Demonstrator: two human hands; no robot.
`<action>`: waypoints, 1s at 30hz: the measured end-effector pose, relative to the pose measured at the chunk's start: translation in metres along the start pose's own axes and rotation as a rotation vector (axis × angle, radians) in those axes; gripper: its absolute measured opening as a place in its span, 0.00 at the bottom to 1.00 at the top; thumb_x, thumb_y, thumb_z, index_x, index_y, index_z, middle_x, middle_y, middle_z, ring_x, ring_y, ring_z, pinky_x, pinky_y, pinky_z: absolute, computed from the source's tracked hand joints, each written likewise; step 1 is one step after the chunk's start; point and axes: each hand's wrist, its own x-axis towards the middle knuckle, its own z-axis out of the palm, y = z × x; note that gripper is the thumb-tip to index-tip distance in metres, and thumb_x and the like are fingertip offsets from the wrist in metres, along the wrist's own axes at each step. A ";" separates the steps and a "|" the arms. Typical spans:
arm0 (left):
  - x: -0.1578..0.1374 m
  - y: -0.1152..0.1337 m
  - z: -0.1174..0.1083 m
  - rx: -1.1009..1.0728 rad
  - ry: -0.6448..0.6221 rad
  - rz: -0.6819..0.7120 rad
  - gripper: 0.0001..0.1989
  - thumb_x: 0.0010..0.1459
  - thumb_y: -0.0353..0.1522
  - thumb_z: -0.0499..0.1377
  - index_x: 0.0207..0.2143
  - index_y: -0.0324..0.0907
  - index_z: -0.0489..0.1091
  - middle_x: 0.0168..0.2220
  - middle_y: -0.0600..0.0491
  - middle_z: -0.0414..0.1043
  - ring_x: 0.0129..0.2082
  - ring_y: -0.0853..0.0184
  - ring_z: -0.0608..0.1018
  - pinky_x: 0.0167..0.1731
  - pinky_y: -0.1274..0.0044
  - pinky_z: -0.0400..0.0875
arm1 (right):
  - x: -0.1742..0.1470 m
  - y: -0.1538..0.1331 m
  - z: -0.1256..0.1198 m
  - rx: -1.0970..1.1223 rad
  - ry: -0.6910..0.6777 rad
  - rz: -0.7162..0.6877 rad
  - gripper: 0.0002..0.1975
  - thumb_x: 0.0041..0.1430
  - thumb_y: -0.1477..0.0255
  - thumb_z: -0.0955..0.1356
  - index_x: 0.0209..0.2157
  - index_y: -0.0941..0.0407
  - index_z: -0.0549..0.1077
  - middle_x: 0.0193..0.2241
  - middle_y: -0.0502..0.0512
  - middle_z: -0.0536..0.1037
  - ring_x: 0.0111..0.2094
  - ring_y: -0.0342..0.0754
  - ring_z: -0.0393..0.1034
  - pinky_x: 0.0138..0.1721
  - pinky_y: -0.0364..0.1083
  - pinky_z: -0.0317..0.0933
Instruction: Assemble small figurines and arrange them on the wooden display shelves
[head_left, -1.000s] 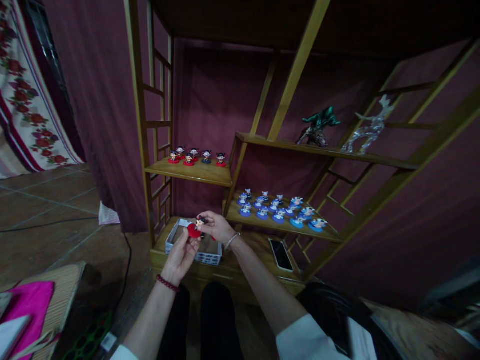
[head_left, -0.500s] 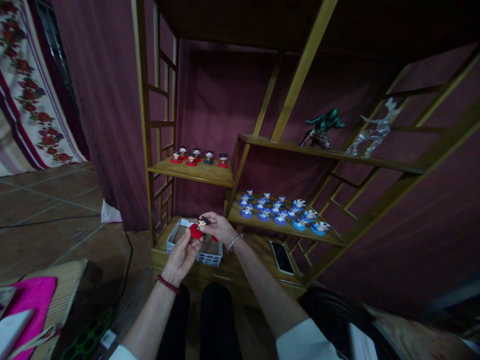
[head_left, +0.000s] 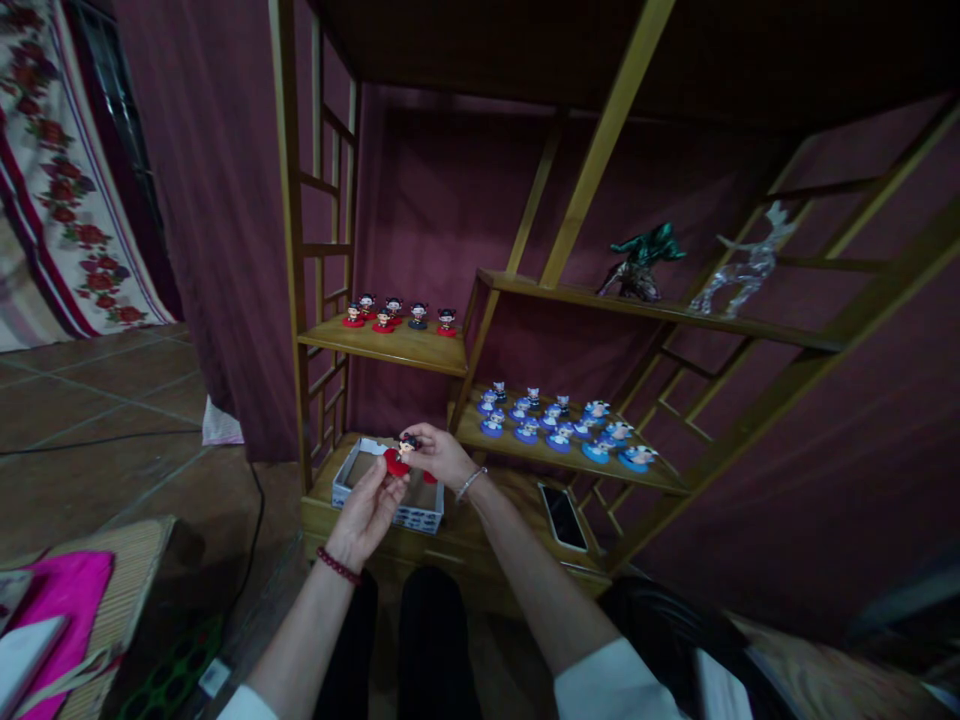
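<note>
Between my two hands is a small doll figurine [head_left: 406, 447] with black hair and a round red base [head_left: 395, 462]. My left hand [head_left: 373, 500] pinches the base from below and the left. My right hand [head_left: 442, 457] grips the figurine's body from the right, its fingers closed around it. Both hands are above a shallow open box [head_left: 421, 518] with a patterned outer wall, standing on the lowest shelf. Another red piece [head_left: 430, 478] shows in the box just under my right hand; the rest of the box floor there is partly hidden by my hands.
Several similar figurines [head_left: 383, 320] stand on the upper left shelf [head_left: 390, 348]. Several blue and purple figurines [head_left: 559, 437] fill the middle right shelf. A phone [head_left: 562, 516] lies at lower right. Above are a green animal statue [head_left: 646, 260] and a clear deer statue [head_left: 744, 268].
The figurine has tilted slightly in my fingers, its red base now seen more edge-on. My hands have barely moved, and the view has shifted slightly.
</note>
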 end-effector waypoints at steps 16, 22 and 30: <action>-0.005 0.002 0.007 -0.011 0.010 -0.018 0.07 0.53 0.29 0.54 0.34 0.34 0.69 0.29 0.48 0.72 0.26 0.72 0.74 0.29 0.80 0.70 | -0.004 -0.011 0.000 -0.154 -0.054 -0.152 0.13 0.42 0.73 0.68 0.34 0.58 0.66 0.28 0.49 0.70 0.30 0.40 0.65 0.36 0.42 0.61; -0.008 0.003 0.010 -0.041 0.025 -0.039 0.07 0.54 0.28 0.54 0.33 0.34 0.69 0.28 0.49 0.71 0.26 0.72 0.73 0.27 0.80 0.70 | -0.006 -0.017 -0.001 -0.306 -0.077 -0.146 0.13 0.45 0.73 0.67 0.36 0.58 0.67 0.29 0.49 0.70 0.27 0.39 0.65 0.31 0.40 0.61; -0.010 0.004 0.012 -0.092 0.021 -0.061 0.08 0.55 0.28 0.52 0.32 0.33 0.69 0.29 0.48 0.71 0.26 0.72 0.73 0.27 0.80 0.70 | -0.008 -0.027 -0.001 -0.538 -0.118 -0.229 0.12 0.47 0.73 0.65 0.37 0.56 0.67 0.27 0.47 0.71 0.23 0.37 0.63 0.27 0.37 0.58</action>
